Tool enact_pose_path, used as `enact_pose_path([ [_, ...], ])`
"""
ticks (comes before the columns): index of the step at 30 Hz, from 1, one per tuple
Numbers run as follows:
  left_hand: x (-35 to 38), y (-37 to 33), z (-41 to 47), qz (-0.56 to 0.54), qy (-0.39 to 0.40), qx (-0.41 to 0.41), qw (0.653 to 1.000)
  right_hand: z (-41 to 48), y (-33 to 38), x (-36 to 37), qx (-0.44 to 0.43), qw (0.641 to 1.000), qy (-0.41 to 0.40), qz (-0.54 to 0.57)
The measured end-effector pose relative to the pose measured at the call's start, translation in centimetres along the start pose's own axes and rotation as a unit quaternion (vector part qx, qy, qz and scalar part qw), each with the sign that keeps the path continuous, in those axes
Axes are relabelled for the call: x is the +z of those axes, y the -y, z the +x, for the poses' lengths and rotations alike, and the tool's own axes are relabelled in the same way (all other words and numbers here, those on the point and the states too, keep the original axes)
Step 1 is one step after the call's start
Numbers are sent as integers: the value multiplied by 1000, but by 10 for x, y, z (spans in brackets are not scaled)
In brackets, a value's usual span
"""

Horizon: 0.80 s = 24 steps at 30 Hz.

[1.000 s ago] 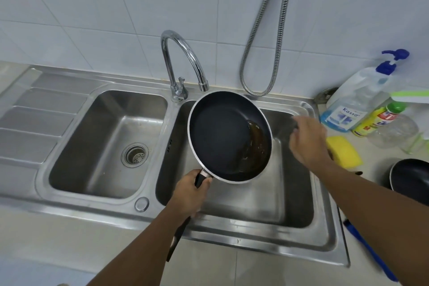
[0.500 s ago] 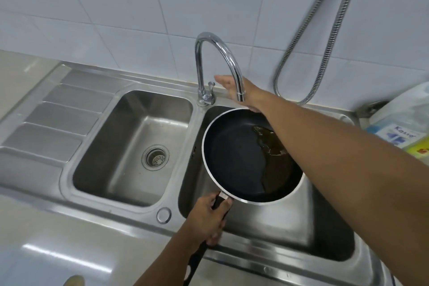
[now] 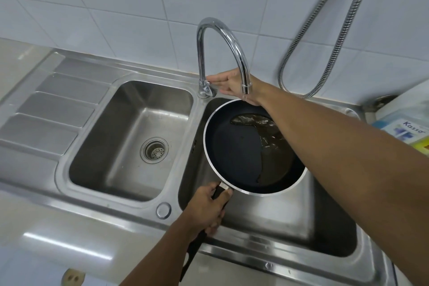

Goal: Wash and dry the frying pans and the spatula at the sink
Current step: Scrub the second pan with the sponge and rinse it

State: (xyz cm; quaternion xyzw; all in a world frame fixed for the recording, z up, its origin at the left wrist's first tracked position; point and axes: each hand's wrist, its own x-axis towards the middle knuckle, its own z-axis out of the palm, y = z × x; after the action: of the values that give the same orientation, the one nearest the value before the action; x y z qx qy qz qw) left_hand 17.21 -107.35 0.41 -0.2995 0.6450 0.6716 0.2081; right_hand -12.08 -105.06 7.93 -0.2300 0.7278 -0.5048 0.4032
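A black frying pan (image 3: 234, 146) with a silver rim hangs level over the right sink basin (image 3: 290, 223), a brown oily puddle on its far and right side. My left hand (image 3: 204, 209) grips its black handle at the basin's front edge. My right hand (image 3: 229, 86) reaches behind the chrome tap spout (image 3: 220, 30), fingertips on the small tap lever (image 3: 206, 89) at its base. My right forearm crosses over the pan. No water runs from the spout. The spatula and a second pan are out of view.
The left basin (image 3: 130, 137) holds only its drain strainer. A ribbed drainboard (image 3: 53, 109) lies further left. A metal shower hose (image 3: 336, 37) hangs on the tiled wall. A cleaner bottle (image 3: 404, 127) stands at the right edge.
My right hand left the sponge side at the right, swung across over the pan and reached the tap lever. The pan went from tilted to level and stays over the right basin.
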Motion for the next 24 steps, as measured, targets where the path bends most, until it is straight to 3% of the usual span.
enact_pose_path([
  [10,2,-6,4,-2,9,17,1000,-6,1,0,5,1000,13,8],
  [14,2,-7,4,-4,7,28,1000,-17,-20,-11,27,991,-92,99],
  [19,2,-6,6,-9,-2,43,999,-58,-59,-23,58,965,-241,86],
  [24,3,-7,0,-17,-24,94,995,-123,-100,-9,25,920,-373,-120],
])
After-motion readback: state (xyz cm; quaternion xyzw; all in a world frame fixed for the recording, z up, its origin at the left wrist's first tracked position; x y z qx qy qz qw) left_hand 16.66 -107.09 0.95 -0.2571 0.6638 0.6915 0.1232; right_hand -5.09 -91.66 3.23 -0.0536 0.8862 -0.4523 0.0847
